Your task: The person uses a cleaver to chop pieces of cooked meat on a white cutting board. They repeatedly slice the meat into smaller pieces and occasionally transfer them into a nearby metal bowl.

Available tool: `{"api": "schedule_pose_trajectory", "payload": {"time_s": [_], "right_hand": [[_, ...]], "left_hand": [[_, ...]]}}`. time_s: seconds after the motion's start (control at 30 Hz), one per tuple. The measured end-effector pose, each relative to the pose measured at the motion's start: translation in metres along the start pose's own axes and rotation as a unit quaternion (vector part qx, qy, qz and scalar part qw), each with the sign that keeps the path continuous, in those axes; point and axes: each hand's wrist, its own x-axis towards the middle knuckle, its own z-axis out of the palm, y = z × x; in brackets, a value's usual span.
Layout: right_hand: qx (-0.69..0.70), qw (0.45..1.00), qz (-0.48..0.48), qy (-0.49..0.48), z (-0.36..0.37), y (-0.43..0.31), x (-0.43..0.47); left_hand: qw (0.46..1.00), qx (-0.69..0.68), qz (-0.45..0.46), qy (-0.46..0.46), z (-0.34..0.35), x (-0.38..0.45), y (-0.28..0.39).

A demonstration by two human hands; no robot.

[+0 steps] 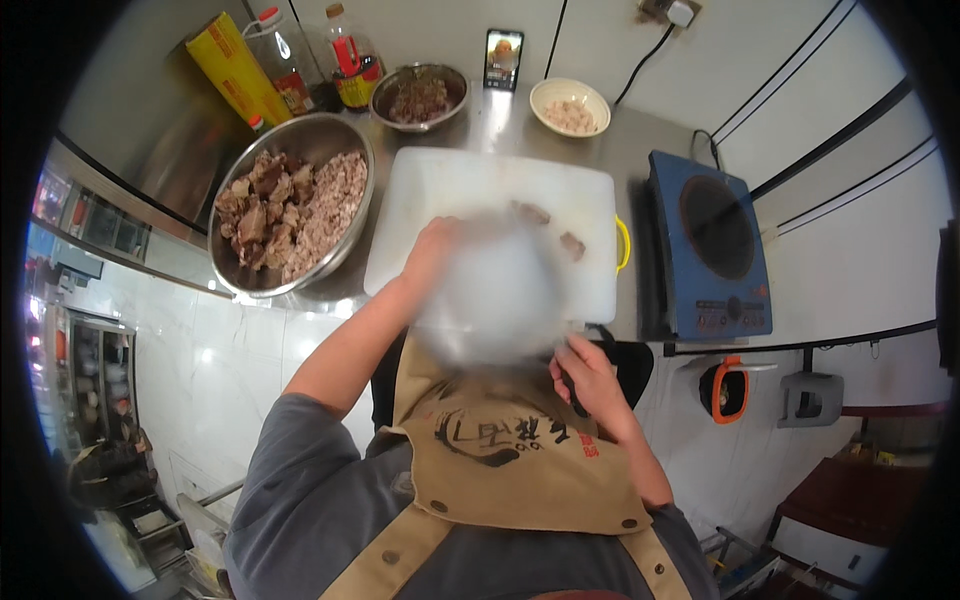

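A large blurred grey patch covers the front middle of the white cutting board and hides what lies there. My left hand (pixel 435 244) rests at the patch's upper left edge; its fingertips are hidden. My right hand (pixel 589 375), at the lower right of the patch, is curled around a dark handle (pixel 577 397); the rest of that tool cannot be made out. On the cutting board (pixel 450 172) lie a piece of meat (pixel 532 214) and another piece of meat (pixel 573 245), right of the patch.
A steel bowl (pixel 360 225) of meat chunks and chopped meat stands left. Behind are a smaller steel bowl (pixel 459 105), a cream bowl (pixel 538 109) of pale pieces, a phone (pixel 502 60) and bottles (pixel 351 67). A blue induction cooker (pixel 716 232) stands right, beyond a yellow handle (pixel 623 244).
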Motion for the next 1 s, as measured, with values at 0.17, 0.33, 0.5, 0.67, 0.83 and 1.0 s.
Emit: {"api": "schedule_pose_trajectory", "payload": {"time_s": [0.17,0.33,0.5,0.67,0.83,1.0], "right_hand": [[-0.008,1.0,0.018,-0.008,0.005,-0.011,-0.01],[-0.03,0.999,0.033,0.01,0.006,-0.019,-0.02],[-0.016,1.0,0.023,-0.005,0.007,-0.011,-0.01],[-0.144,0.989,-0.012,-0.011,0.019,-0.008,-0.001],[-0.205,0.971,-0.119,0.016,0.034,-0.006,0.001],[-0.174,0.981,-0.079,0.03,0.035,-0.004,0.004]], "left_hand": [[0.997,0.039,0.071,-0.012,0.011,0.003,-0.022],[0.996,0.034,0.049,0.072,0.012,0.009,-0.019],[0.996,0.006,0.045,0.078,0.017,-0.013,-0.007],[0.997,0.003,0.052,0.05,0.02,-0.011,-0.009],[0.997,-0.049,-0.013,0.055,0.027,-0.013,-0.004],[0.995,-0.007,0.007,0.099,0.03,-0.014,0.001]]}}
